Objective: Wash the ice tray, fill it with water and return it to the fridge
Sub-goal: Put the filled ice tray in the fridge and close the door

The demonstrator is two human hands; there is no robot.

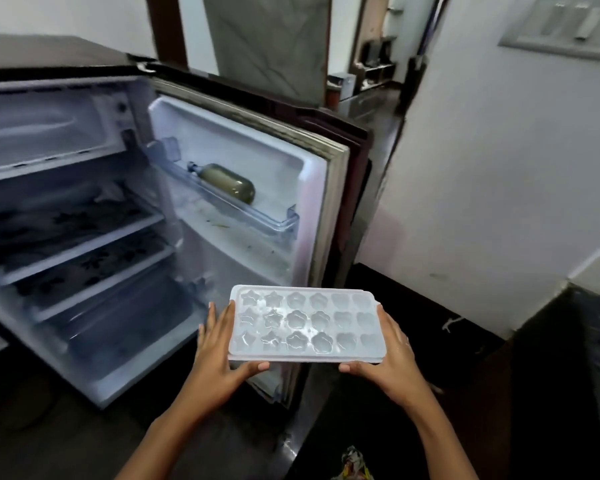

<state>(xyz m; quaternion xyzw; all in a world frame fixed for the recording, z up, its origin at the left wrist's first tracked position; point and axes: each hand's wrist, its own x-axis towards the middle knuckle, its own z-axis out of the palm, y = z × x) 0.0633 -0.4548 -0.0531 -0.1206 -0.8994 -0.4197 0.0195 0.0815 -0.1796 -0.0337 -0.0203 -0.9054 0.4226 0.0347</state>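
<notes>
Now both hands grip ice tray (307,325): left hand (219,355), right hand (392,355) | fridge (84,209) door (250,188) open | bottle (227,183) in door shelf

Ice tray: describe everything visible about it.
The ice tray is a pale, translucent plastic rectangle with a raised rim and three rows of six moulded cells: stars at its left end, flowers in the middle, what look like hearts at the right. It is held roughly level, long side across the view, in front of the open fridge door. The left hand grips its left end, the right hand its right end. Glints suggest wetness; the fill level is unclear.
</notes>
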